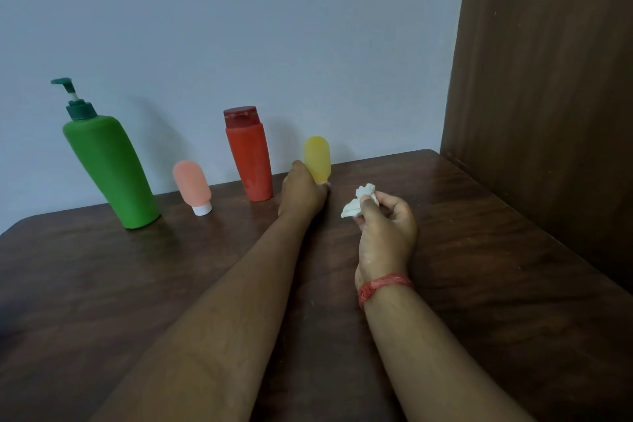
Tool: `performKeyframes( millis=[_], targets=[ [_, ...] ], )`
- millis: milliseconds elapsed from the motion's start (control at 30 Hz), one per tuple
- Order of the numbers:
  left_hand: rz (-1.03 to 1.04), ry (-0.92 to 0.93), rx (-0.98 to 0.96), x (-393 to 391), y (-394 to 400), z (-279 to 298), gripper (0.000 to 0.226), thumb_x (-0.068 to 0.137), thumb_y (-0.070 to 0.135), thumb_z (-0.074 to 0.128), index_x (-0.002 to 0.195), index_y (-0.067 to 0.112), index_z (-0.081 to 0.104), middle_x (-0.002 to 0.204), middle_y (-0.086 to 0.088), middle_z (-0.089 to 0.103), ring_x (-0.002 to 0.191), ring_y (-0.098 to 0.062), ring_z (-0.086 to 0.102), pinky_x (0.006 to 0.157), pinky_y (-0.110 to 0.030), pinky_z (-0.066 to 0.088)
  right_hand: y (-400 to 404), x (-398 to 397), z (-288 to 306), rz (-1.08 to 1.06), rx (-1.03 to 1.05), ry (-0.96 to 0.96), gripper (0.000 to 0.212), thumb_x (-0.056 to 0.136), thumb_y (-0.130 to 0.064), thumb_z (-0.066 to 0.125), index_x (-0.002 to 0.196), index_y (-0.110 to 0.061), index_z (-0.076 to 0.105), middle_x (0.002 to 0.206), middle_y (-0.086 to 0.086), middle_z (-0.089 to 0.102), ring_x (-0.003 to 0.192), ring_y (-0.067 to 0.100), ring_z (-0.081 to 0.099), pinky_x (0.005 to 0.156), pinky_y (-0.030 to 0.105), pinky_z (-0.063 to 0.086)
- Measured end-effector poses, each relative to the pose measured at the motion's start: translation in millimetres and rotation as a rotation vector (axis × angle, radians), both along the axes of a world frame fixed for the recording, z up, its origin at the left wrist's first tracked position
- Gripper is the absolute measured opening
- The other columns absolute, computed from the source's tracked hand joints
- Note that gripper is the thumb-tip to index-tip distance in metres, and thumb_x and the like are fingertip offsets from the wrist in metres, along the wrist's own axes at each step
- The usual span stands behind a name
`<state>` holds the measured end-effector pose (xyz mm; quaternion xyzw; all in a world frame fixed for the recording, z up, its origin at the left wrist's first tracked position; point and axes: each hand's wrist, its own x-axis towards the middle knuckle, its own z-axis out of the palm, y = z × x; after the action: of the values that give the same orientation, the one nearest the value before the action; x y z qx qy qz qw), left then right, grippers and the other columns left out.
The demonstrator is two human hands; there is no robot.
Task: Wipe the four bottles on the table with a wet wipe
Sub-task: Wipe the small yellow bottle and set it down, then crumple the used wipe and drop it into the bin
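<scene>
Forearms, two, bare, entering from the near edge over a dark wood-grain table (479, 250); red thread band (382, 286) on the right wrist.

Right hand (385, 233): raised just above the tabletop, fingers curled, pinching a crumpled white wet wipe (359, 200) between thumb and fingertips. Wipe projects up and to the left, toward the yellow bottle.

Left hand (301, 190): further out, fingers wrapped round the lower end of the yellow bottle (317, 158). Bottle stands cap-down, long axis near upright with a slight lean; only a sliver of its white cap shows beside the hand. Whether it rests on the table or is just lifted cannot be told.

Key relation: yellow bottle lies just beyond and to the left of the wipe, near but apart. Right hand is the nearer one to bring the wipe across; the exposed upper body faces it, so strokes would likely run along the upright axis while the left hand steadies the base.

Back row, by the pale wall, left of the yellow one: red bottle (250, 158), upright, flip cap on top; pink bottle (192, 185), cap-down on a white cap; green pump bottle (109, 168), tallest, far left. All three untouched by either hand.
</scene>
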<state>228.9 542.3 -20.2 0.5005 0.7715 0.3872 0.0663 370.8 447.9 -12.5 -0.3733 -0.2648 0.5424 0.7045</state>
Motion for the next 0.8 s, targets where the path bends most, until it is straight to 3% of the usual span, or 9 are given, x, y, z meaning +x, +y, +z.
performKeyframes(
  millis=[267,467,533,667,800],
  targets=[
    [0.022,-0.019,-0.002,0.0,-7.9,2.1,0.054,0.079,0.04,0.079,0.109,0.01,0.046,0.114,-0.012,0.063,0.106,-0.031,0.061,0.086,-0.049,0.054,1.9,0.1,0.0,0.004,-0.012,0.0,0.017,0.089,-0.001,0.068,0.088,-0.018,0.065,0.085,-0.003,0.072,0.076,0.006,0.072,0.067,0.021,0.055],
    [-0.047,-0.071,0.027,-2.6,-37.9,0.8,0.044,0.087,0.035,0.075,0.11,0.01,0.046,0.093,-0.004,0.064,0.09,-0.022,0.063,0.071,-0.036,0.049,2.2,-0.3,1.3,0.012,-0.029,0.009,0.015,0.089,-0.002,0.069,0.088,-0.017,0.065,0.088,-0.001,0.072,0.076,0.007,0.071,0.067,0.022,0.056],
    [-0.064,-0.093,0.028,-1.4,-56.1,1.9,0.044,0.09,0.033,0.073,0.116,0.011,0.046,0.086,0.002,0.062,0.088,-0.019,0.062,0.072,-0.033,0.047,1.7,-0.6,2.2,0.015,-0.029,-0.004,0.015,0.088,-0.003,0.07,0.088,-0.017,0.064,0.086,-0.002,0.071,0.076,0.008,0.071,0.068,0.023,0.057],
    [-0.095,-0.162,0.033,-1.0,-99.7,5.2,0.04,0.093,0.03,0.07,0.12,0.012,0.047,0.092,0.002,0.061,0.091,-0.017,0.062,0.085,-0.034,0.053,-3.8,-2.5,3.7,0.052,-0.02,-0.021,0.012,0.088,-0.004,0.07,0.091,-0.014,0.065,0.088,0.001,0.071,0.079,0.011,0.07,0.068,0.024,0.056],
    [-0.097,-0.293,0.097,0.3,-152.4,7.7,0.035,0.095,0.029,0.068,0.12,0.012,0.05,0.094,0.004,0.06,0.08,-0.006,0.057,0.069,-0.015,0.048,-14.6,-5.6,7.6,0.113,0.027,-0.083,0.013,0.089,-0.005,0.069,0.087,-0.016,0.064,0.089,0.003,0.071,0.082,0.014,0.071,0.069,0.026,0.057]
  ],
)
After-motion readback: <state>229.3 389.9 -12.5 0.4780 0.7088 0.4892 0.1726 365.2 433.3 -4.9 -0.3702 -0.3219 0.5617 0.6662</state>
